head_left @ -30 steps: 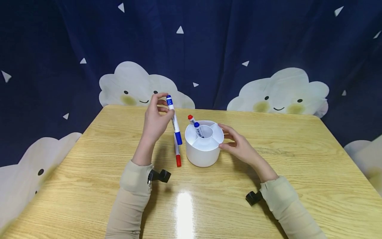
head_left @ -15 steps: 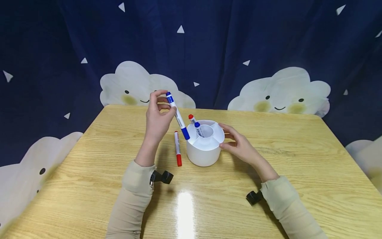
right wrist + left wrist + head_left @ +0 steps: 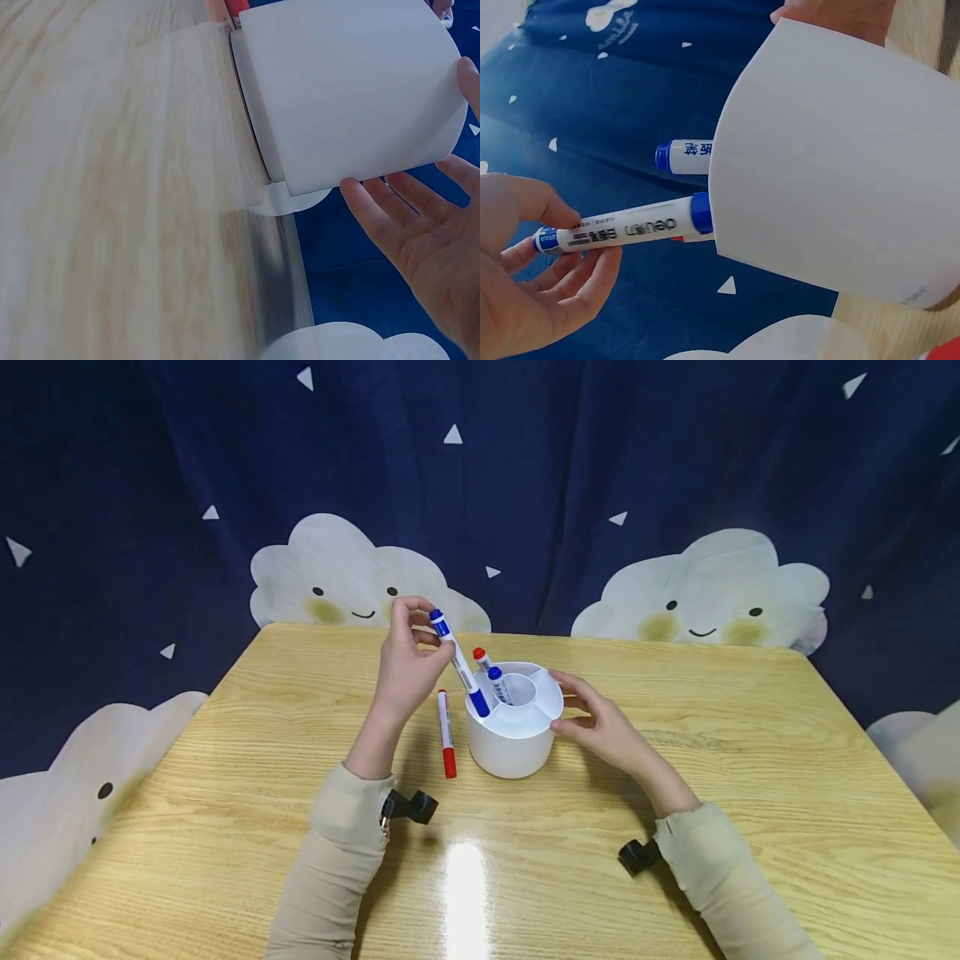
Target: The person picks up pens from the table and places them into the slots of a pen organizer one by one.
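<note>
My left hand [image 3: 411,668] pinches a whiteboard marker [image 3: 630,226], white with blue ends, between thumb and fingers. The marker slants down, and its blue cap [image 3: 478,702] is at the left compartment of a round white pen holder [image 3: 510,752]. In the left wrist view, that cap overlaps the holder's rim. On the holder's right side, my right hand [image 3: 603,727] holds it with thumb and fingertips spread along the rim and wall. Inside the holder stand another blue-capped marker [image 3: 498,685] and a red-capped marker [image 3: 481,657].
A red-and-white marker [image 3: 447,735] lies on the wooden table [image 3: 562,877], just left of the holder. Behind the table hangs a dark blue curtain [image 3: 525,485] with clouds and triangles. Black wrist cameras [image 3: 423,807] project inward from both sleeves.
My left hand has carried the blue marker right, then lowered it, so its cap has come from over the red marker to the holder's left compartment. The right hand has stayed put.
</note>
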A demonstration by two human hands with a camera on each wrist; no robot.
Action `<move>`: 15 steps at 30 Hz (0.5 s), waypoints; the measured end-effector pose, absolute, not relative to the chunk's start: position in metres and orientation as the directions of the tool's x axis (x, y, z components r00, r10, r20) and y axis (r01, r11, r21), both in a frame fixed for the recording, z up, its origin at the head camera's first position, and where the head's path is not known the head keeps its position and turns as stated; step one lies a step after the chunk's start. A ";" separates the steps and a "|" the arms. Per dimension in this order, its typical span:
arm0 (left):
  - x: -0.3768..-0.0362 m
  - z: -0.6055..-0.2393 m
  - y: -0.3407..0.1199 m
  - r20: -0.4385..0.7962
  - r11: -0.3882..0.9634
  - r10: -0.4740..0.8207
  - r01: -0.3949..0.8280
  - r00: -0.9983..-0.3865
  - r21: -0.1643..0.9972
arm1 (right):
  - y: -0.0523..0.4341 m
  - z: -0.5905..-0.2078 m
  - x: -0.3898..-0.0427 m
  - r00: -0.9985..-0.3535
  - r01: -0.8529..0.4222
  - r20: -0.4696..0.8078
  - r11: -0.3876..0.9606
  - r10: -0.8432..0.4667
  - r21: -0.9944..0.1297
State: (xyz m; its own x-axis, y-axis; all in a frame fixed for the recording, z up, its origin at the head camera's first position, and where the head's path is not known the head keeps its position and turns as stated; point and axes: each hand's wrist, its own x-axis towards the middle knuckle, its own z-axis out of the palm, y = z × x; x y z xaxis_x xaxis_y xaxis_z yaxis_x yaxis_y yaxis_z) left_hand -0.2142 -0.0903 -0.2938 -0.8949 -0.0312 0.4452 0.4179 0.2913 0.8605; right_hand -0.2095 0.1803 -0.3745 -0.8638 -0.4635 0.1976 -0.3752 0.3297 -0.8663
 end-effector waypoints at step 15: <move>-0.213 -0.295 -0.090 0.253 0.514 0.191 0.316 -0.948 0.798 | 0.171 -0.351 -0.193 -0.863 -0.371 0.190 0.333 -0.467 -0.867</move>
State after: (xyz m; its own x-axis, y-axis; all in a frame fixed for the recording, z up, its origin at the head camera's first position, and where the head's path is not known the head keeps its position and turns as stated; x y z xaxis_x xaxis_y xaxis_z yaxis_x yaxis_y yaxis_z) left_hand -0.2127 -0.0896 -0.2951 -0.9485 0.1907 0.2531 0.3161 0.5136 0.7976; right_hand -0.1935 0.1714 -0.3505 -0.8634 -0.4675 0.1899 -0.3712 0.3334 -0.8666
